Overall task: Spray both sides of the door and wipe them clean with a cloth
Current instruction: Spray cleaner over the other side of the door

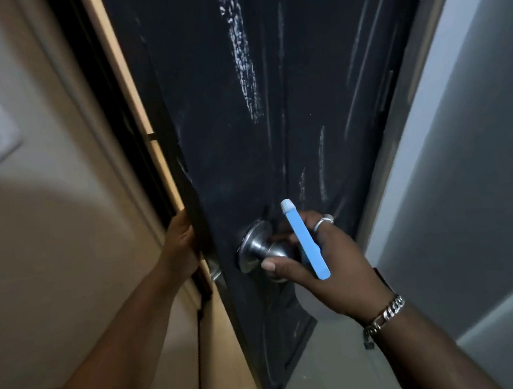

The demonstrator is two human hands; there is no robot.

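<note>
The tall dark painted door, streaked with white foam, stands half open between the beige wall and the grey one; it is stiff, probably heavy, and wet (so slippery). The left hand grips its edge, while the right hand holds a slim blue spray bottle and touches the round metal knob, the safest hold. No writing can be read.

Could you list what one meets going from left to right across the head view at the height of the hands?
Left hand gripping the door edge → metal doorknob → blue sprayer held in the right hand → grey wall.
</note>
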